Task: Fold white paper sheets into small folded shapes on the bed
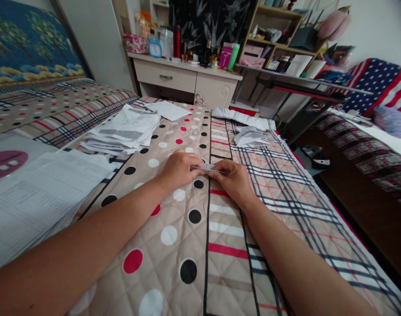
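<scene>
Between my two hands is a small folded strip of paper (207,167), held just above the quilted bedspread (174,259). My left hand (182,167) pinches its left end, thumb below and fingers on top. The right end sits in the closed fingers of my right hand (232,177). Beyond my right hand lies a small pile of folded papers (251,136), with a long white folded strip (241,117) behind it. A thick stack of printed sheets (124,129) rests beyond my left arm.
A white sheet (170,109) lies past the stack. More printed sheets (48,193) and a plastic bag with a pink mark (5,164) are at the left. A cabinet (167,77) stands beyond the bed, a metal-framed desk (295,83) at the right.
</scene>
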A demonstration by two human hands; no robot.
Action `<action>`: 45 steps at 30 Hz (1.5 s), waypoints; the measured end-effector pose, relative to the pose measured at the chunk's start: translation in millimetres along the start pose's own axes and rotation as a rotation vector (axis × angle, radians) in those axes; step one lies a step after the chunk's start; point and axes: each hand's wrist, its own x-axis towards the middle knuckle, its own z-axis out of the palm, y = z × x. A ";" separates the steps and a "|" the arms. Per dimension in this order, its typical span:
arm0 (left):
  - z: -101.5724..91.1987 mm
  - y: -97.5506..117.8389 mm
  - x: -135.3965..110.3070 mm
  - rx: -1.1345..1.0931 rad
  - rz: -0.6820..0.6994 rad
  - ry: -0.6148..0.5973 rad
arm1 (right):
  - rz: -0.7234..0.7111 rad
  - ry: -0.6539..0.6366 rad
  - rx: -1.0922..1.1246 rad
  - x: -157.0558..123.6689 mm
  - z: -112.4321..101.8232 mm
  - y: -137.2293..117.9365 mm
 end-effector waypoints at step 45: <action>-0.1 14.0 4.0 -0.962 -0.599 -0.006 | 0.176 0.240 0.510 4.6 -3.1 -13.8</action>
